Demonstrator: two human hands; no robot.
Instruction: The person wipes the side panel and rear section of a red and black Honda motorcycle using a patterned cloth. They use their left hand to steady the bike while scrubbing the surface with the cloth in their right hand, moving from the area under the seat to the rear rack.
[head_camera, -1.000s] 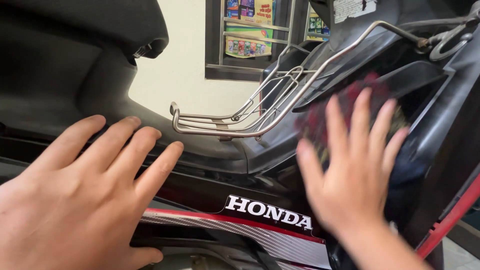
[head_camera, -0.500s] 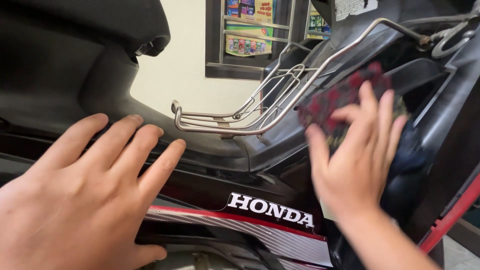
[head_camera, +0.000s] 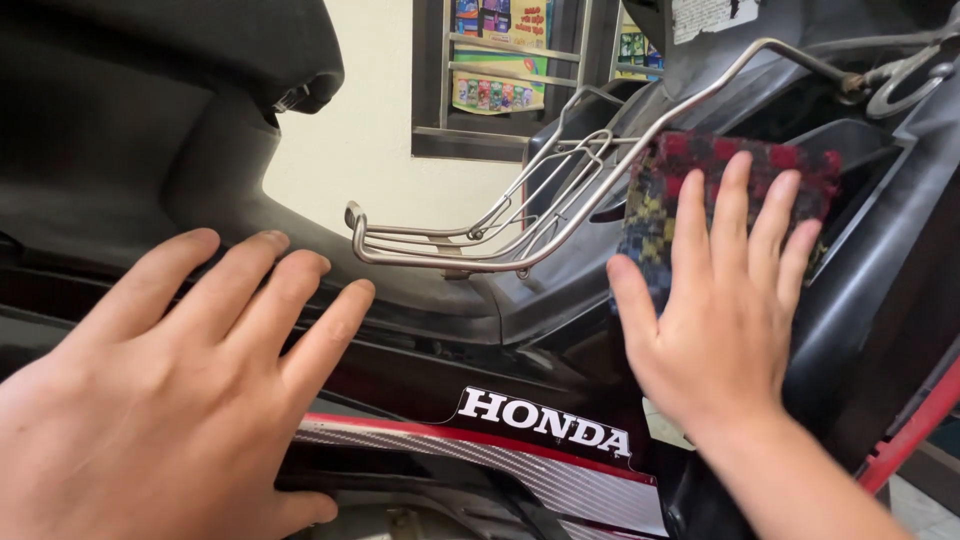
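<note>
Black scooter panel (head_camera: 140, 190): L hand (head_camera: 170, 400) flat, open; R hand (head_camera: 725, 310) open, pressing checked cloth (head_camera: 680, 165), long axis across.

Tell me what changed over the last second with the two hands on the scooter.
The right hand slid the checked cloth up and slightly right across the black inner panel, fingers staying spread flat on it. The left hand stayed pressed flat on the scooter's body, and the metal rack did not move.
</note>
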